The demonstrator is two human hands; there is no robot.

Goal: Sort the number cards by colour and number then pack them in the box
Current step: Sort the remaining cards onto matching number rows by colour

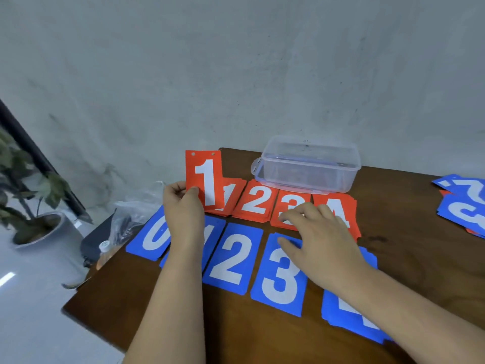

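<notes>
**Red 1 held upright, right hand on the 3s**

The left hand (pixel 183 206) pinches the red 1 card (pixel 204 177) at its lower left edge. The card's long axis is vertical, holes uppermost, above the red 1 pile (pixel 232 197). The right hand (pixel 320 237) lies flat, its relaxed, spread fingers touching the red 3 pile (pixel 291 202).

Count: 4 red card piles (pixel 258 202) mid-frame, 1 raised red card (pixel 204 177), 5 blue piles (pixel 232 258) below, 1 clear box (pixel 309 164), 1 mixed heap (pixel 462 203) far right.
</notes>
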